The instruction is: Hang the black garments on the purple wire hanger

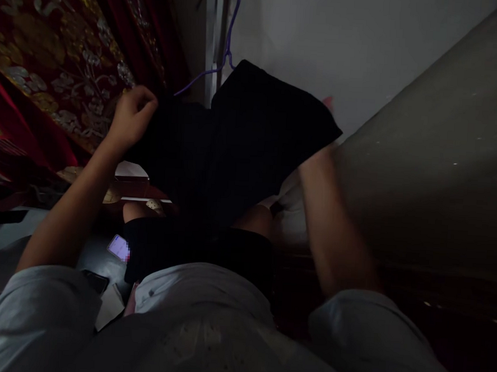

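A black garment (242,146) is held up in front of me, spread between both hands. My left hand (133,114) is closed in a fist on its left upper edge. My right hand (328,104) is almost wholly hidden behind the cloth's right edge; only a fingertip shows, and the forearm is blurred by motion. A purple clothes hanger (227,44) sticks out above the garment, near its top.
A red and gold patterned cloth (50,45) hangs at the left. A white wall (345,40) is ahead, and a grey-green slanted surface (444,153) fills the right. A lit phone (119,247) and papers (110,306) lie below left. My knees show under the garment.
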The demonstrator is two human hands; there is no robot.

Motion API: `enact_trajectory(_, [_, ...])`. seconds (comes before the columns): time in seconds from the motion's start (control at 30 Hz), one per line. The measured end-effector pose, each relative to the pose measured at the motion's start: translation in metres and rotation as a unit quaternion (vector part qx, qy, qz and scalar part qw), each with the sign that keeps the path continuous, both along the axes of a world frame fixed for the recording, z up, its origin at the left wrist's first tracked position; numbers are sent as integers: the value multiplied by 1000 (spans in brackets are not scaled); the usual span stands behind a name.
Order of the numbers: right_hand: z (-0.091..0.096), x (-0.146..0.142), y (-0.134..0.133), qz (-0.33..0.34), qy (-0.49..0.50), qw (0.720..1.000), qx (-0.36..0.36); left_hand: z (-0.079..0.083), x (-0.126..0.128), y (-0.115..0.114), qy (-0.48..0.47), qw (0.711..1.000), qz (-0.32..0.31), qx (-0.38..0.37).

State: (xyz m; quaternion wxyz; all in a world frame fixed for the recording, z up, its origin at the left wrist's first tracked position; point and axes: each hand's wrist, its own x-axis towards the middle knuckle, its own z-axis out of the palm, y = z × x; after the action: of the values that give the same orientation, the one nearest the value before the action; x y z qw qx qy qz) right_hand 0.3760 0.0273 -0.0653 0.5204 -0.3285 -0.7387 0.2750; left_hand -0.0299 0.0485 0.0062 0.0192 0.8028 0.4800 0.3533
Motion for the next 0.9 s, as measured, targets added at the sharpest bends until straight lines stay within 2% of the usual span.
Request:
enact_trajectory(0.03, [2, 6, -7, -2, 69, 997, -26, -1, 2, 0, 10, 1000, -8, 1])
enact_trajectory(0.1, [10, 16, -21, -8, 204, 974, -93, 2, 14, 0, 9, 999, -27, 21])
enact_trajectory(0.17, [19, 22, -33, -15, 254, 958, -131, 13, 34, 0, -4, 999, -38, 35])
enact_trajectory(0.27, [33, 22, -43, -34, 208, 972, -105, 35, 61, 0, -5, 997, -13, 71])
enact_trajectory(0.33, [41, 20, -48, -49, 233, 968, -74, 47, 72, -2, 4, 989, -2, 145])
enact_trajectory(0.4, [47, 17, -59, -44, 290, 955, -45, 55, 79, -13, -20, 971, -29, 238])
enact_trajectory(0.43, [51, 14, -68, -29, 309, 950, -40, 58, 84, -22, -51, 965, -60, 252])
enact_trajectory(0.47, [54, 10, -80, -7, 312, 949, -44, 60, 89, -33, -96, 964, -97, 226])
enact_trajectory(0.5, [57, 3, -93, 17, 291, 955, -54, 61, 96, -46, -156, 965, -138, 161])
enact_trajectory(0.53, [61, -6, -107, 41, 247, 966, -70, 61, 104, -61, -224, 957, -176, 54])
enact_trajectory(0.57, [63, -18, -121, 64, 184, 978, -78, 62, 112, -76, -300, 930, -202, -73])
enact_trajectory(0.63, [66, -43, -145, 139, 13, 987, -76, 61, 125, -105, -448, 821, -208, -286])
enact_trajectory(0.67, [65, -56, -153, 202, -58, 976, -58, 60, 128, -118, -498, 767, -192, -356])
enact_trajectory(0.7, [64, -66, -157, 256, -124, 957, -53, 58, 127, -129, -523, 732, -171, -402])
enact_trajectory(0.73, [61, -74, -157, 293, -167, 940, -44, 56, 123, -138, -520, 718, -153, -437])
enact_trajectory(0.77, [58, -79, -153, 303, -183, 934, -35, 54, 116, -146, -490, 722, -143, -467])
enact_trajectory(0.8, [54, -80, -145, 283, -175, 943, -28, 52, 106, -153, -440, 735, -141, -496])
enact_trajectory(0.9, [37, -71, -111, 119, -43, 992, -2, 47, 70, -167, -245, 779, -150, -557])
